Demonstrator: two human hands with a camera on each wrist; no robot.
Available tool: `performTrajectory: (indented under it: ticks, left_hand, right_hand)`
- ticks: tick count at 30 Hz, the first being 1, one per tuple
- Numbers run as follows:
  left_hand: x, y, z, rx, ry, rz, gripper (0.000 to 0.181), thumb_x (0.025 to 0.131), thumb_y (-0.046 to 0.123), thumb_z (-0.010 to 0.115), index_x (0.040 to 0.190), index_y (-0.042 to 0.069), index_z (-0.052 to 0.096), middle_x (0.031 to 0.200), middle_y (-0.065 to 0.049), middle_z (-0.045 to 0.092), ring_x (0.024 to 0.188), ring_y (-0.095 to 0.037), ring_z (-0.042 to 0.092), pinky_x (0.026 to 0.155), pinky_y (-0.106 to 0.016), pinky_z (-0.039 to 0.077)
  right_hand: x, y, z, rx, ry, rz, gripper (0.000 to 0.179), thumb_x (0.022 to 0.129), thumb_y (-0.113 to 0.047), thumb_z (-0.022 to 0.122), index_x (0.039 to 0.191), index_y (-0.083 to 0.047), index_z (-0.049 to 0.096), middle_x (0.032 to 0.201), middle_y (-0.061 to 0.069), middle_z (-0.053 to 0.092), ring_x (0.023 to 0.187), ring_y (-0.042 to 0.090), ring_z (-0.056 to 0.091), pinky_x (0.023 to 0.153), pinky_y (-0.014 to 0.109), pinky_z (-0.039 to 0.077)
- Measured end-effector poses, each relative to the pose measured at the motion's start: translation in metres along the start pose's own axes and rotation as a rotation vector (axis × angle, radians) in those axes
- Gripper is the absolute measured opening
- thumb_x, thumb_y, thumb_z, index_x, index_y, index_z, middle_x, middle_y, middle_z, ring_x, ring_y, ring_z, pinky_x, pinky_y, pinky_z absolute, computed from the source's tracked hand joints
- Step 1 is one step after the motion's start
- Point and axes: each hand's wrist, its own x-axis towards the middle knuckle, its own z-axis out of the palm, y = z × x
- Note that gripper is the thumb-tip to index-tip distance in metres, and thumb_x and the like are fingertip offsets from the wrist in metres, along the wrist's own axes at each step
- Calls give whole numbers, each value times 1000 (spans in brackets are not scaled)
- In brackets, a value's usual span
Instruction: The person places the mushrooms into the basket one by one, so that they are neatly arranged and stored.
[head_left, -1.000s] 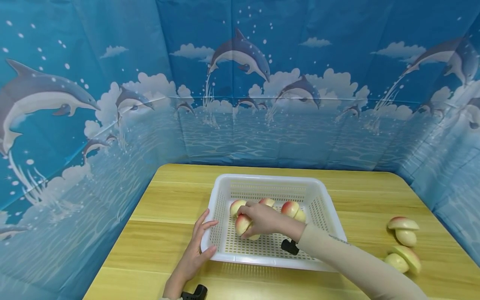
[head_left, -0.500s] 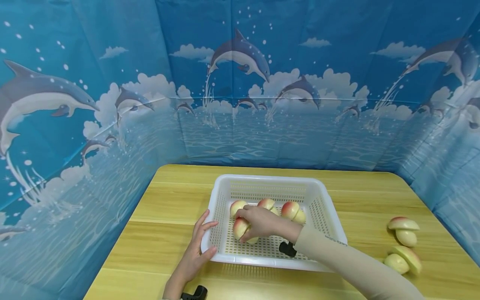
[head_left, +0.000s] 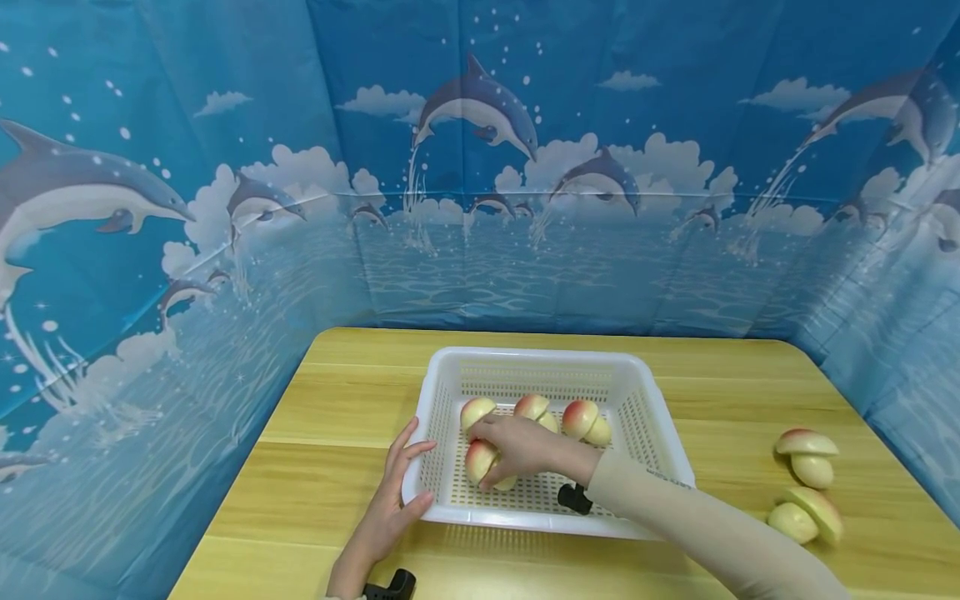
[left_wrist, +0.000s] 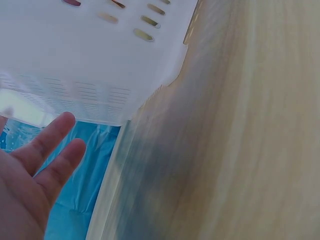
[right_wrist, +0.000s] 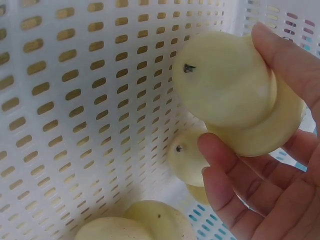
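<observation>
Near the front left inside the white plastic basket (head_left: pixel 536 356), my right hand (head_left: pixel 525 447) grips a toy mushroom (head_left: pixel 479 461) with a red-blushed cream cap. The right wrist view shows thumb and fingers curled around this mushroom (right_wrist: pixel 225 82), its pale stem end facing the camera. My left hand (head_left: pixel 385 504) rests at the basket's left front corner, fingers and thumb spread and reaching over the rim. Two straight fingers (left_wrist: pixel 52 137) of it appear beside the basket wall in the left wrist view. The palm side of the right hand is hidden from the head view.
Three more mushrooms lie in the basket: one at the back left (head_left: pixel 477 411), one at the back middle (head_left: pixel 531 407), one further right (head_left: pixel 580 418). Two mushrooms (head_left: pixel 807 457) lie on the wooden table (head_left: pixel 352 392) at right. A dolphin-print curtain (head_left: pixel 480 250) stands behind the table.
My right hand has shifted slightly toward the front of the basket with the mushroom, uncovering more of the back-middle mushroom. The left hand stays at the basket corner.
</observation>
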Motion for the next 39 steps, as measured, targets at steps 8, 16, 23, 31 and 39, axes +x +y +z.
performTrajectory:
  ticks: [8, 16, 23, 31, 39]
  left_hand:
    - [0, 0, 0, 4, -4, -11, 57, 86, 14, 55, 140, 12, 37, 157, -2, 0, 134, -37, 18, 88, -49, 41]
    - [1, -1, 1, 4, -2, -19, 57, 86, 17, 55, 140, 15, 38, 157, -1, 0, 136, -37, 14, 89, -62, 33]
    - [0, -3, 1, 4, -4, -17, 57, 86, 15, 55, 140, 16, 38, 157, 1, 1, 136, -37, 13, 89, -63, 32]
    - [0, -3, 1, 8, 5, -16, 57, 85, 16, 55, 140, 19, 38, 157, 0, 1, 136, -38, 15, 89, -62, 33]
    - [0, -3, 2, 11, 6, -9, 58, 85, 15, 55, 140, 20, 39, 157, -1, 1, 135, -39, 15, 89, -63, 32]
  right_hand:
    - [0, 0, 0, -8, -16, 0, 58, 68, -40, 83, 116, -14, 62, 112, -2, 59, 97, 14, 56, 82, 32, 47]
    - [-1, 0, 2, -38, -14, -6, 59, 68, -40, 83, 117, -14, 62, 114, -2, 61, 100, 14, 57, 82, 31, 47]
    - [0, 1, 5, -50, -17, -6, 60, 68, -41, 83, 118, -15, 62, 113, -2, 60, 100, 15, 57, 82, 31, 47]
    - [0, 2, 5, -65, -3, -8, 61, 67, -43, 83, 117, -16, 62, 110, -3, 60, 96, 13, 57, 80, 30, 48]
    - [-1, 3, 6, -30, -10, 3, 61, 66, -39, 85, 117, -16, 61, 110, -4, 59, 96, 12, 56, 80, 29, 47]
